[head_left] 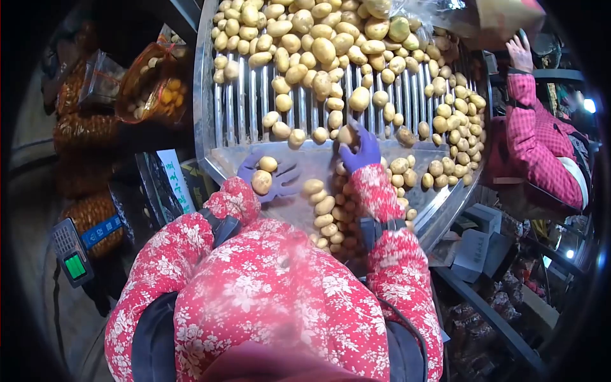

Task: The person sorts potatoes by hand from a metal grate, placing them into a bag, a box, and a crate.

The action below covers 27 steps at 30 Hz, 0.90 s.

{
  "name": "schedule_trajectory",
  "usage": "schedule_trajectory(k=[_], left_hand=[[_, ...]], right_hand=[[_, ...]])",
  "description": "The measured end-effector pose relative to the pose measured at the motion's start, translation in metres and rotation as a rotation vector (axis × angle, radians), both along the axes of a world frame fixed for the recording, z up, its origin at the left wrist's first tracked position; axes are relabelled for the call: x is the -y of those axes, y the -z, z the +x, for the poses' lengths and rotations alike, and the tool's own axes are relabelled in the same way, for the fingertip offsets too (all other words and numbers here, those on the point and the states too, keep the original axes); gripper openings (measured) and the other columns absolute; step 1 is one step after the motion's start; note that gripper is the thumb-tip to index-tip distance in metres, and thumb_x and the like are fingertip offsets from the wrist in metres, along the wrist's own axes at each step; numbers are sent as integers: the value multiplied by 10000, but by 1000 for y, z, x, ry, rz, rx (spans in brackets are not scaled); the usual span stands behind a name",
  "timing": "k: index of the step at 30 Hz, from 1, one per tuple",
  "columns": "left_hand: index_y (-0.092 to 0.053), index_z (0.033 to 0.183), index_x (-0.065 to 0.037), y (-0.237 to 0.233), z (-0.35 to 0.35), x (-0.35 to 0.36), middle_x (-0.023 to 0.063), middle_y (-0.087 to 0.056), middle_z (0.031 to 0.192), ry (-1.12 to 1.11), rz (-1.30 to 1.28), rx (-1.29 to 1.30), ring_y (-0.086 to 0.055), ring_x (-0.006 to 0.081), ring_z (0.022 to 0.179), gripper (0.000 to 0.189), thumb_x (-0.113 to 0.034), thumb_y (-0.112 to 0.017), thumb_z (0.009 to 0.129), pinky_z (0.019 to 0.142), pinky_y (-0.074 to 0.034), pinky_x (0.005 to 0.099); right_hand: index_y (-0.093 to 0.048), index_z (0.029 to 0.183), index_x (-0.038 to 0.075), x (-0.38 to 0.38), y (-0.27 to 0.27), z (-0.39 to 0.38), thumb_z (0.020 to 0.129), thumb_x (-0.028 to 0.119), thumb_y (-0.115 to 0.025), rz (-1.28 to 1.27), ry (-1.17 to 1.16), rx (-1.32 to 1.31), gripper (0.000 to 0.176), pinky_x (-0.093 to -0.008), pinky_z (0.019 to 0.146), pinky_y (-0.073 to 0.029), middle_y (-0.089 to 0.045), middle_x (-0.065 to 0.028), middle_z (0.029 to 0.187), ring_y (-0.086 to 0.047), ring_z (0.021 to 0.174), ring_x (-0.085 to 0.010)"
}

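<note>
left hand: fingers spread, two potatoes unclasped, may roll off; right hand: fingers curled round one potato.

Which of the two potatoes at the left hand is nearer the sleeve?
The larger potato, close by the red floral sleeve of the left hand; the smaller potato lies farther from it, toward the metal bars.

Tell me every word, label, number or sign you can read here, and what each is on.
None can be quoted with certainty.
White strip: blue-green characters, too blurred to read.
Blue band: pale marks, too blurred.
Green screen: any digits are too small.
Keypad: key markings too small.
Pale box: faint writing, too small.
</note>
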State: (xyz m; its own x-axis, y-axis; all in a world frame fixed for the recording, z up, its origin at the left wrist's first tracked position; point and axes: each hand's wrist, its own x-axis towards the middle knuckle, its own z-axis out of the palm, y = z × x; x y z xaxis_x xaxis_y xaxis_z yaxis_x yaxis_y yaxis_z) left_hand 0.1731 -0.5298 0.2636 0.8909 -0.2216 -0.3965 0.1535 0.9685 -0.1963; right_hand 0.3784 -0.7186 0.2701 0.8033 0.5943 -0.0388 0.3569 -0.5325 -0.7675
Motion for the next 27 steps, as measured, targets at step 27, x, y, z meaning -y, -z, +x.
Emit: schedule_trajectory(k=[27], left_hand=[[-460, 1313, -45, -67, -19, -13, 176, -463, 1361, -223, 345, 93, -500, 353, 1224, 449, -163, -593, 902, 1021, -439, 572]], right_hand=[[-427, 1383, 125, -132, -43, 64, 816, 512, -629, -569, -244, 175, 716, -463, 863, -509, -615, -212, 1206, -630, 1059, -361]])
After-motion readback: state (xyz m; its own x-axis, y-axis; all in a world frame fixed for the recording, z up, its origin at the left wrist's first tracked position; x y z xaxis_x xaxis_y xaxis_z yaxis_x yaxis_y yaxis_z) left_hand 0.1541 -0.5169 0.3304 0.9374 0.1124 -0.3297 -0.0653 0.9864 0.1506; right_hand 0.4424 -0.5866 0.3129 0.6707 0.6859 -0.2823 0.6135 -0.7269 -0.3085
